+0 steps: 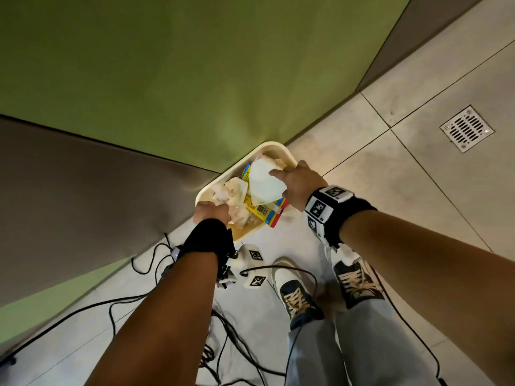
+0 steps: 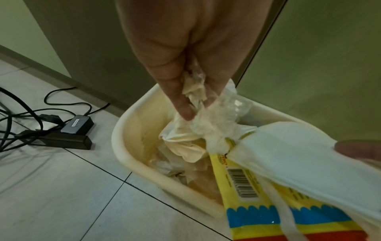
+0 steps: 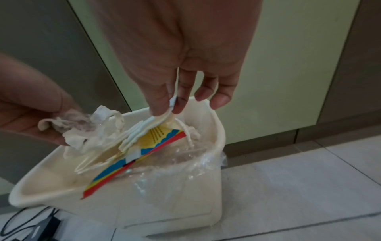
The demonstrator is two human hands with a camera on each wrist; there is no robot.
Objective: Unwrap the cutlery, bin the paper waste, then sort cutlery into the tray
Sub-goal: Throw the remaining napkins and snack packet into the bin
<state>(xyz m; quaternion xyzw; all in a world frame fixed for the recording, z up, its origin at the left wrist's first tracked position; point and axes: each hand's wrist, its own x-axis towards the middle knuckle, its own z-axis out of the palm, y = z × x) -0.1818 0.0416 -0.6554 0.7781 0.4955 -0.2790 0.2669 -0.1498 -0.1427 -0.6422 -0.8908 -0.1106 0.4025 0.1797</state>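
The cream bin (image 1: 206, 190) sits at the frame's centre, tight against the green and grey wall panels (image 1: 167, 79), with bare tile floor (image 1: 390, 176) to its right. My left hand (image 1: 211, 215) grips crumpled paper and clear film (image 2: 198, 124) over the near rim. My right hand (image 1: 299, 181) pinches a flat white paper (image 1: 263, 183), its long side running from upper left to lower right. Inside lie crumpled wrappers and a yellow, blue and red packet (image 1: 264, 211), which sticks out over the rim.

Walls: you face green panels (image 1: 167, 65) beside grey ones (image 1: 69, 196).
Floor: pale tiles (image 1: 404, 176) — dark joints, a metal drain (image 1: 467, 128) to your right.
Clutter: black cables (image 1: 133, 296) trail underfoot.
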